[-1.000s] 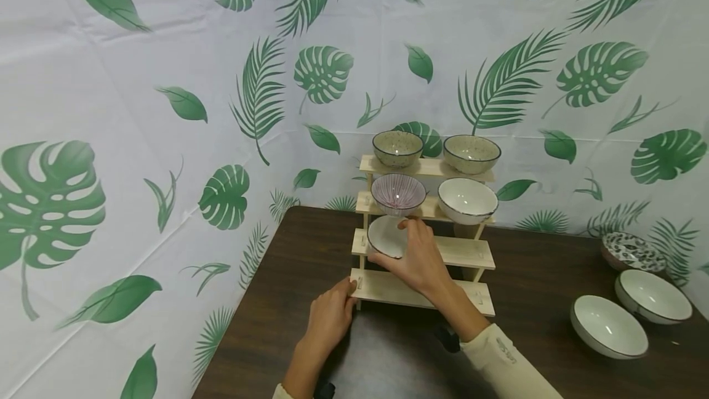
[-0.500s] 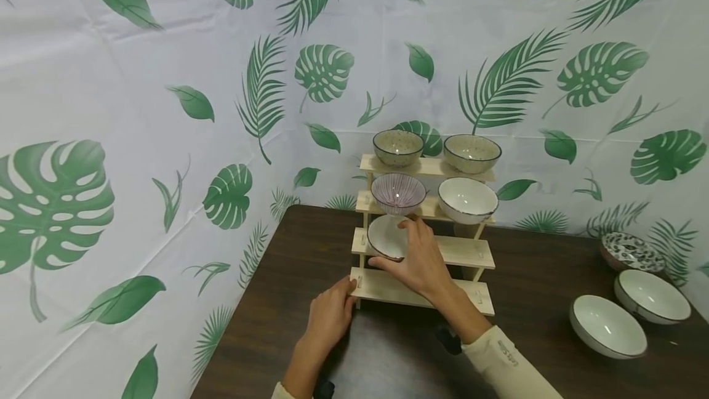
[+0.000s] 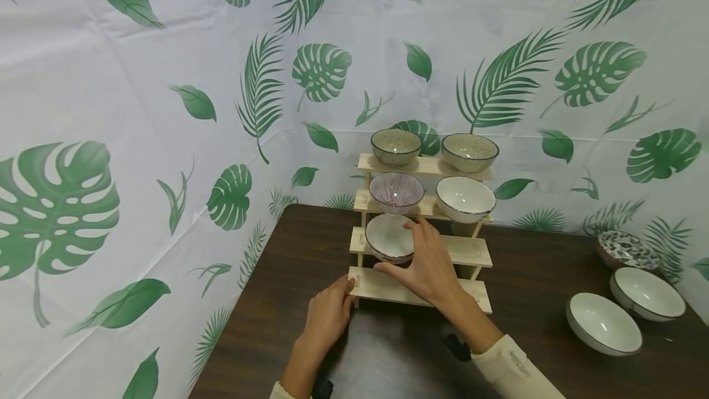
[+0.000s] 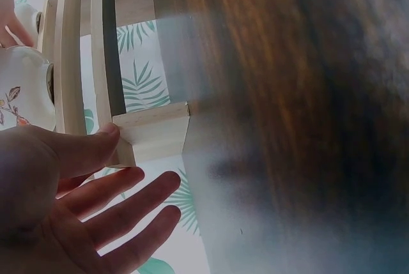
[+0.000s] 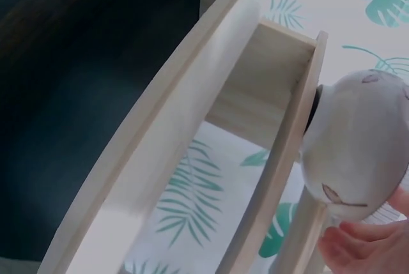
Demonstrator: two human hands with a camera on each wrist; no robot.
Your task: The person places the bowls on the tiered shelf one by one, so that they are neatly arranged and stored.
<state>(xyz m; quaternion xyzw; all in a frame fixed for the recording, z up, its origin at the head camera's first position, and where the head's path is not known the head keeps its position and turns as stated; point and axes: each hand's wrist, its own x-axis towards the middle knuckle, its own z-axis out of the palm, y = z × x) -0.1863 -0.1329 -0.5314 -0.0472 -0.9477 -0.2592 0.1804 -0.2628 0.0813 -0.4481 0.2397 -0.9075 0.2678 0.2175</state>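
A four-tier wooden shelf stand (image 3: 388,287) stands on the dark table. My left hand (image 3: 328,313) grips the left end of its lowest board; in the left wrist view the thumb (image 4: 89,149) lies on the board's corner, with the other fingers spread. A white bowl (image 3: 388,236) with a dark rim sits at the left of the second board from the bottom. My right hand (image 3: 432,263) is at the bowl's right side, thumb and fingers spread apart. In the right wrist view its fingertips are close to the bowl (image 5: 358,146); whether they touch cannot be told.
Higher up stand a purple striped bowl (image 3: 396,194), a white bowl (image 3: 466,197) and two speckled green bowls, the left one (image 3: 396,146) beside the right one (image 3: 469,153). On the table at right are two white bowls (image 3: 604,325) and a black-patterned bowl (image 3: 627,250).
My right hand has loosened from the white bowl and shifted slightly right, thumb away from the rim. The bowl stays on its board. My left hand keeps its hold.
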